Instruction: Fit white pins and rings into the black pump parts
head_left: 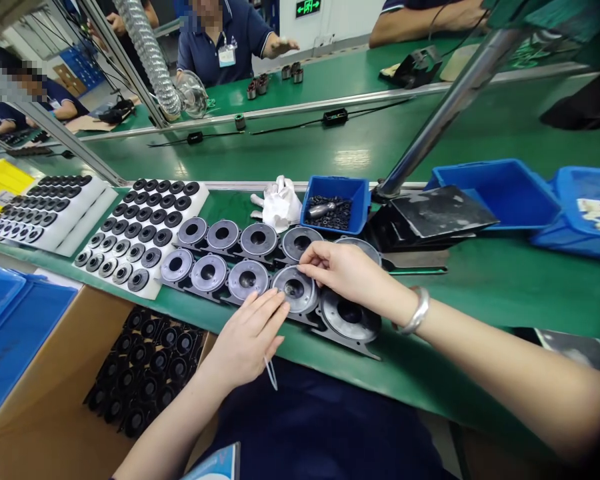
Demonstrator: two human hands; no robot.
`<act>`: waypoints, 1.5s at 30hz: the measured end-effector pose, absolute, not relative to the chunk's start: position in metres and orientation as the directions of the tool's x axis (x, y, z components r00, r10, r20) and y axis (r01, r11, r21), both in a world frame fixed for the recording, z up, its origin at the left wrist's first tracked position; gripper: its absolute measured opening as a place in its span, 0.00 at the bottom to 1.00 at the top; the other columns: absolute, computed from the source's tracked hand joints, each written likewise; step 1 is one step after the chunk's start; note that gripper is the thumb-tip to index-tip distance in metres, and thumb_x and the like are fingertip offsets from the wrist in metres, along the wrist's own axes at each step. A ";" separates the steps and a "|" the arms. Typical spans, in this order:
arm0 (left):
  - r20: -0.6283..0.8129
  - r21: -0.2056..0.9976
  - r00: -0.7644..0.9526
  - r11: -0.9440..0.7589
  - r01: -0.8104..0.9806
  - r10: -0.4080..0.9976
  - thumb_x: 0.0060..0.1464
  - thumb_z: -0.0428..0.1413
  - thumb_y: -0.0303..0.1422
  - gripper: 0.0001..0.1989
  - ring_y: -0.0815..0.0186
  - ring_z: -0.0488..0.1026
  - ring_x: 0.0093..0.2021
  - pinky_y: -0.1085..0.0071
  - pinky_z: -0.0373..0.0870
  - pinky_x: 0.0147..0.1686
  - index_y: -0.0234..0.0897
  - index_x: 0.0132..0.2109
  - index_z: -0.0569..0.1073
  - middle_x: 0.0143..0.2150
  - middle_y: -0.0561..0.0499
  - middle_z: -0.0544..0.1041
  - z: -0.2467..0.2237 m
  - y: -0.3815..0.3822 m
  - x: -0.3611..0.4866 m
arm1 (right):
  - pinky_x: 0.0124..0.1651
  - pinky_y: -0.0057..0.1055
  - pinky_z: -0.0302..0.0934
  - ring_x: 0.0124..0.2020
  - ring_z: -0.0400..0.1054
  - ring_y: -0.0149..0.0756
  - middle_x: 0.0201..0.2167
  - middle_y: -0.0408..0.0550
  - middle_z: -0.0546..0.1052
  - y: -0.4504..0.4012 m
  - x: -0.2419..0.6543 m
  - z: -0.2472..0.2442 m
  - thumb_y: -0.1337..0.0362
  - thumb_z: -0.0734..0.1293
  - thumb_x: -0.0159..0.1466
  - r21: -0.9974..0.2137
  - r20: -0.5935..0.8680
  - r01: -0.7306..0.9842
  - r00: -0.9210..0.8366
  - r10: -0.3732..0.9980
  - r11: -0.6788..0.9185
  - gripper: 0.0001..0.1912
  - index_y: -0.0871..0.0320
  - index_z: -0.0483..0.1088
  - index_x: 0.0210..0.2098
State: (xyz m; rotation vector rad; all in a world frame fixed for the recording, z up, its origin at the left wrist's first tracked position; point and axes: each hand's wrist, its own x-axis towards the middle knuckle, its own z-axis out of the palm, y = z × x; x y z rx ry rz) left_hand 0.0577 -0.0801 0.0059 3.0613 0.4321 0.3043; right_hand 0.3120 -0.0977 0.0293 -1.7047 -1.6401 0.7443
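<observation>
While the bare left hand point(253, 337) lay with its fingers stretched out and not closed, their tips reached the near rim of a round grey metal housing with a dark central hole point(294, 288). This housing stood fourth from the left in the front one of two rows, on a green workbench point(480, 287). At its far right rim was the bare right hand point(347, 270), its thumb and forefinger brought together; whether they gripped some small piece, I could not tell. Behind the rows were a white fabric glove point(280, 205) and a blue plastic bin point(363, 205) containing small black parts. To the left stood a white foam block point(156, 283), carrying black round pieces.
</observation>
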 end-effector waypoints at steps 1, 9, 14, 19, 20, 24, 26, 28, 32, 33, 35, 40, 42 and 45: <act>0.183 0.053 0.943 -0.961 0.272 0.277 0.64 0.47 0.29 0.25 0.56 0.50 0.72 0.50 0.57 0.67 0.28 0.66 0.58 0.68 0.37 0.61 0.006 -0.080 0.057 | 0.31 0.24 0.59 0.28 0.70 0.29 0.27 0.41 0.76 -0.098 0.312 0.030 0.66 0.68 0.64 -0.777 0.043 0.629 0.053 0.998 0.000 0.04 0.59 0.72 0.32; 0.128 0.024 0.963 -0.972 0.234 0.235 0.64 0.47 0.29 0.27 0.54 0.46 0.73 0.49 0.57 0.67 0.29 0.68 0.57 0.70 0.37 0.56 0.008 -0.078 0.059 | 0.32 0.24 0.57 0.29 0.70 0.29 0.28 0.41 0.77 -0.099 0.314 0.036 0.70 0.68 0.64 -0.730 0.026 0.683 0.032 0.999 -0.003 0.04 0.59 0.74 0.32; 0.102 -0.009 0.963 -0.968 0.250 0.248 0.64 0.48 0.31 0.27 0.54 0.49 0.72 0.48 0.57 0.67 0.34 0.68 0.58 0.70 0.39 0.58 0.011 -0.079 0.061 | 0.33 0.26 0.56 0.30 0.69 0.31 0.30 0.43 0.77 -0.094 0.314 0.038 0.70 0.68 0.65 -0.631 0.026 0.775 -0.017 1.000 0.029 0.05 0.60 0.73 0.31; 0.097 -0.038 0.964 -0.967 0.253 0.248 0.64 0.48 0.33 0.26 0.53 0.51 0.71 0.45 0.56 0.66 0.36 0.67 0.59 0.69 0.39 0.60 0.016 -0.080 0.065 | 0.31 0.28 0.54 0.29 0.69 0.33 0.31 0.45 0.77 -0.090 0.311 0.038 0.65 0.68 0.66 -0.507 0.039 0.862 -0.004 0.999 0.023 0.07 0.59 0.74 0.32; 0.096 -0.037 0.963 -0.966 0.256 0.252 0.64 0.48 0.33 0.26 0.54 0.52 0.71 0.45 0.56 0.66 0.36 0.67 0.60 0.68 0.39 0.60 0.017 -0.080 0.065 | 0.31 0.28 0.54 0.29 0.69 0.34 0.31 0.45 0.77 -0.089 0.312 0.039 0.65 0.68 0.66 -0.499 0.029 0.866 -0.006 1.000 0.020 0.07 0.59 0.74 0.31; 0.083 -0.011 0.958 -0.961 0.276 0.274 0.64 0.49 0.32 0.25 0.55 0.54 0.70 0.45 0.56 0.67 0.40 0.67 0.61 0.67 0.40 0.62 0.021 -0.082 0.068 | 0.31 0.26 0.55 0.29 0.70 0.33 0.30 0.46 0.78 -0.087 0.315 0.044 0.67 0.67 0.65 -0.529 -0.043 0.849 -0.042 0.998 0.013 0.07 0.60 0.75 0.31; 0.085 -0.002 0.956 -0.959 0.282 0.281 0.64 0.49 0.32 0.25 0.55 0.54 0.70 0.46 0.56 0.67 0.41 0.67 0.61 0.67 0.40 0.62 0.022 -0.083 0.069 | 0.31 0.26 0.55 0.29 0.70 0.33 0.30 0.46 0.78 -0.086 0.316 0.046 0.68 0.67 0.64 -0.540 -0.063 0.841 -0.055 0.996 0.012 0.06 0.60 0.76 0.31; 0.094 0.003 0.954 -0.958 0.286 0.285 0.64 0.49 0.32 0.25 0.54 0.53 0.70 0.46 0.56 0.67 0.41 0.67 0.61 0.67 0.40 0.62 0.021 -0.084 0.070 | 0.31 0.26 0.56 0.29 0.71 0.33 0.30 0.46 0.79 -0.085 0.314 0.048 0.68 0.67 0.65 -0.533 -0.063 0.846 -0.056 0.996 0.014 0.07 0.60 0.76 0.32; 0.098 0.002 0.952 -0.957 0.291 0.290 0.63 0.49 0.31 0.26 0.53 0.54 0.70 0.46 0.57 0.66 0.40 0.67 0.61 0.67 0.39 0.61 0.020 -0.086 0.070 | 0.32 0.27 0.56 0.31 0.72 0.35 0.31 0.47 0.79 -0.083 0.311 0.050 0.68 0.66 0.65 -0.477 -0.039 0.878 -0.076 0.996 0.048 0.08 0.60 0.77 0.32; 0.095 0.000 0.952 -0.956 0.293 0.291 0.63 0.49 0.31 0.26 0.53 0.54 0.70 0.46 0.57 0.66 0.40 0.67 0.60 0.67 0.39 0.61 0.020 -0.086 0.071 | 0.32 0.27 0.56 0.32 0.72 0.36 0.31 0.47 0.79 -0.082 0.311 0.050 0.68 0.66 0.65 -0.456 -0.035 0.888 -0.083 0.996 0.058 0.08 0.60 0.77 0.32; 0.090 -0.006 0.951 -0.955 0.297 0.295 0.63 0.49 0.31 0.26 0.53 0.55 0.70 0.47 0.58 0.66 0.40 0.67 0.60 0.67 0.39 0.61 0.020 -0.086 0.071 | 0.32 0.28 0.56 0.33 0.73 0.38 0.31 0.48 0.79 -0.081 0.311 0.050 0.68 0.66 0.65 -0.412 -0.035 0.908 -0.093 0.995 0.070 0.08 0.60 0.78 0.32; 0.107 -0.065 0.944 -0.945 0.320 0.312 0.63 0.49 0.33 0.26 0.52 0.57 0.69 0.49 0.60 0.64 0.41 0.67 0.61 0.66 0.38 0.62 0.021 -0.092 0.074 | 0.32 0.29 0.56 0.35 0.73 0.41 0.32 0.50 0.79 -0.083 0.314 0.051 0.67 0.65 0.66 -0.314 -0.074 0.947 -0.086 0.994 0.058 0.09 0.60 0.77 0.33; 0.116 -0.100 0.935 -0.933 0.346 0.335 0.64 0.49 0.35 0.26 0.51 0.58 0.68 0.51 0.63 0.61 0.42 0.67 0.60 0.66 0.37 0.63 0.021 -0.097 0.076 | 0.32 0.29 0.56 0.35 0.73 0.42 0.32 0.51 0.79 -0.085 0.314 0.053 0.67 0.65 0.66 -0.282 -0.086 0.958 -0.077 0.993 0.049 0.09 0.61 0.77 0.33; 0.120 -0.155 0.917 -0.905 0.396 0.381 0.64 0.48 0.37 0.26 0.50 0.59 0.68 0.54 0.67 0.55 0.43 0.68 0.58 0.66 0.36 0.63 0.021 -0.106 0.081 | 0.31 0.29 0.56 0.35 0.73 0.42 0.33 0.52 0.79 -0.090 0.315 0.057 0.66 0.64 0.66 -0.272 -0.108 0.961 -0.073 0.991 0.042 0.10 0.61 0.77 0.34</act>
